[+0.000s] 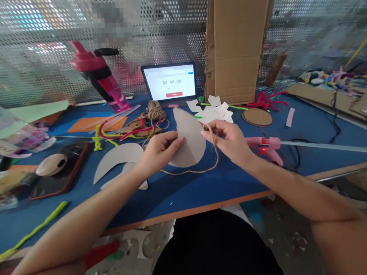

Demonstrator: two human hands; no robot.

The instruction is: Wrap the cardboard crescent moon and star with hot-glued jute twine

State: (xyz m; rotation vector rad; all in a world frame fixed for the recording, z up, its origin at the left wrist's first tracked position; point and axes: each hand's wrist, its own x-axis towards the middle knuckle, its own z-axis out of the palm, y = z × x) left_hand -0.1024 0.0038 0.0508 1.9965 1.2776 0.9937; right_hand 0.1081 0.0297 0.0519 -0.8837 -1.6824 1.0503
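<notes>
A curved, pointed piece of grey card is held up above the blue table. My left hand pinches its left side between thumb and fingers. At the card's upper right edge, my right hand pinches a strand of brown twine. From there the strand loops down below the card and toward the left. A ball of twine sits behind my left hand. Curved grey card cutouts lie beside my left wrist. To the right of my right hand lies a pink glue gun with a red light showing.
A tablet with a timer and a tall cardboard piece stand at the back. White paper scraps, a cardboard disc and pipe cleaners lie nearby. A pink bottle, phone and mouse are leftward.
</notes>
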